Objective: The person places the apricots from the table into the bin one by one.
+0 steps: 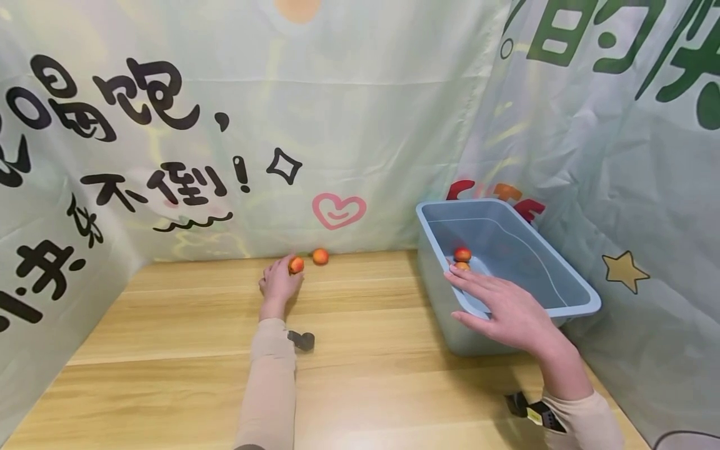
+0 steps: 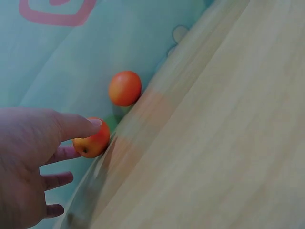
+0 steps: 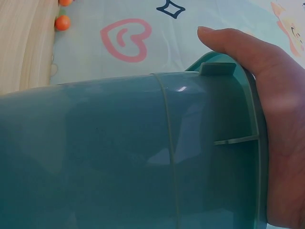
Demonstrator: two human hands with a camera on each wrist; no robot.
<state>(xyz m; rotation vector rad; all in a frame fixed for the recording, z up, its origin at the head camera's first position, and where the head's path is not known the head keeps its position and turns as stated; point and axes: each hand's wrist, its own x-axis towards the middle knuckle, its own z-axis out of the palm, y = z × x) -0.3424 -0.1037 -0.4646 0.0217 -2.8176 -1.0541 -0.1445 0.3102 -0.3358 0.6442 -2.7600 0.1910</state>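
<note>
The small orange fruit [image 1: 295, 265] sits at the far edge of the bench [image 1: 365, 350], just left of centre in the head view, right against the printed curtain [image 1: 225, 125]. We see the left hand [image 1: 278, 284] reaching it there: in the left wrist view the thumb and a finger touch the fruit on either side, the other fingers fairly straight, though whether it is truly pinched we cannot tell. A second fruit [image 1: 320, 256] lies just beside it to the right, apart from the hand.

At the right of the frame stands a grey-blue plastic tub [image 1: 562, 294]. Two more fruits [image 1: 462, 254] lie in its near left corner, one behind the other. Our right hand [image 1: 506, 306] rests flat over the tub's near rim, fingers straight, thumb on the outer wall.

The bench is pale wood-grain, and pale green curtains with black and green lettering, a pink heart [image 1: 339, 210] and a yellow star [image 1: 624, 270] close it in.
</note>
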